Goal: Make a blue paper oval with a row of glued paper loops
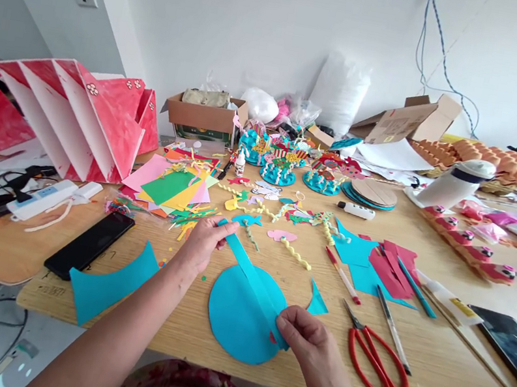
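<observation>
A long blue paper strip (248, 268) stretches slantwise between my two hands. My left hand (208, 238) pinches its far end, and my right hand (307, 334) grips the near end between thumb and fingers. Under the strip lies a round blue disc (232, 321) near the table's front edge; whether strip and disc touch, I cannot tell. A small red spot shows near my right fingertips. Red-handled scissors (374, 358) rest to the right of my right hand. A small blue scrap (319, 298) lies just beyond it, and a curved blue offcut (115, 282) is left of my left forearm.
A black phone (90, 244) lies at the left. Coloured paper sheets (170, 185), finished blue-based crafts (279, 167) and a glue bottle (240, 163) stand farther back. Pens (393, 328), red and blue paper pieces (392, 269) and a dark tablet (508, 344) lie to the right.
</observation>
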Demonstrator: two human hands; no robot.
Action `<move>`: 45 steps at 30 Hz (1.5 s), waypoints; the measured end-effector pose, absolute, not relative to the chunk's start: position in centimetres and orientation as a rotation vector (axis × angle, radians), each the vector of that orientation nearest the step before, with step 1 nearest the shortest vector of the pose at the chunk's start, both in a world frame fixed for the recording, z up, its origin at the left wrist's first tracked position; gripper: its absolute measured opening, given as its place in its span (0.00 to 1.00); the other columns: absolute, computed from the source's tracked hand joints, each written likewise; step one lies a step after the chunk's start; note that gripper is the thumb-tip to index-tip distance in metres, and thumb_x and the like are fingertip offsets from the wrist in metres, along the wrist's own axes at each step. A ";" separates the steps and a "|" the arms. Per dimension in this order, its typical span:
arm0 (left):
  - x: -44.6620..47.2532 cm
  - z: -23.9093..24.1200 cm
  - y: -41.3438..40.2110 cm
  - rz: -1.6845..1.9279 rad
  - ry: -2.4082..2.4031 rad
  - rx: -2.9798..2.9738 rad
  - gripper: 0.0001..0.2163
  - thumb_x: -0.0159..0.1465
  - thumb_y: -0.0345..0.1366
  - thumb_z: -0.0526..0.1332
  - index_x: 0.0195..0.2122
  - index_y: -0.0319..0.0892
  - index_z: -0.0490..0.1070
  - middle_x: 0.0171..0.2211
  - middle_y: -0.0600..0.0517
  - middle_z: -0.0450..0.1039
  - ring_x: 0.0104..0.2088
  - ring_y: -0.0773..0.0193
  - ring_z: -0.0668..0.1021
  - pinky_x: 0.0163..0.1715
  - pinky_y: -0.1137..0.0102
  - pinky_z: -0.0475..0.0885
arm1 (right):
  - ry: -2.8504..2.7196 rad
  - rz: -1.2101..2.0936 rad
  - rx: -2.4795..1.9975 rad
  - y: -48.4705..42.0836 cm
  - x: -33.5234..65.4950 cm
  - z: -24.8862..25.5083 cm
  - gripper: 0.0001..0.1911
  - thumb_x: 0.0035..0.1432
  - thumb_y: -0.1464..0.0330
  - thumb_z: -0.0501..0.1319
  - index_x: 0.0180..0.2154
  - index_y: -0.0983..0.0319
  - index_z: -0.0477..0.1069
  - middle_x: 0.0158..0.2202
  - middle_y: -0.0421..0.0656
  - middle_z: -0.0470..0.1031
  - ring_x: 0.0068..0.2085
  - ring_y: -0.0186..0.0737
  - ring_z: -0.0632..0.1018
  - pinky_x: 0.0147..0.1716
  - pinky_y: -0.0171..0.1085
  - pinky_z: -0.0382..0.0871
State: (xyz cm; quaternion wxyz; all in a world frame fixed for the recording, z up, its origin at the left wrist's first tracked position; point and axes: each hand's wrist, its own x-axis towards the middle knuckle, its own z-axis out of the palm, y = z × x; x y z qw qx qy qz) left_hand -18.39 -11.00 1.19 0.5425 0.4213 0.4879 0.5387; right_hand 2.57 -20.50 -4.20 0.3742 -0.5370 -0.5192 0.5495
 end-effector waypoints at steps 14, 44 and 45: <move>-20.9 2.5 -10.8 1.478 1.082 0.843 0.15 0.43 0.38 0.70 0.21 0.38 0.63 0.15 0.61 0.62 0.15 0.78 0.62 0.14 0.81 0.56 | -1.261 1.291 -1.466 -21.8 5.4 -1.8 0.18 0.46 0.53 0.61 0.19 0.61 0.68 0.19 0.40 0.71 0.24 0.38 0.71 0.26 0.35 0.65; -14.7 6.6 -15.7 0.379 0.889 1.973 0.09 0.58 0.36 0.56 0.28 0.43 0.75 0.23 0.54 0.73 0.25 0.66 0.71 0.26 0.76 0.61 | -1.501 1.246 -1.249 -19.2 4.7 1.9 0.10 0.51 0.60 0.61 0.30 0.60 0.73 0.20 0.38 0.70 0.23 0.34 0.70 0.23 0.33 0.63; -14.4 6.3 -15.6 0.345 0.888 1.920 0.10 0.58 0.37 0.56 0.25 0.42 0.74 0.21 0.55 0.71 0.23 0.68 0.70 0.24 0.76 0.61 | -1.464 1.270 -1.233 -19.3 4.6 1.8 0.11 0.50 0.60 0.61 0.31 0.60 0.72 0.20 0.38 0.70 0.23 0.34 0.70 0.24 0.33 0.63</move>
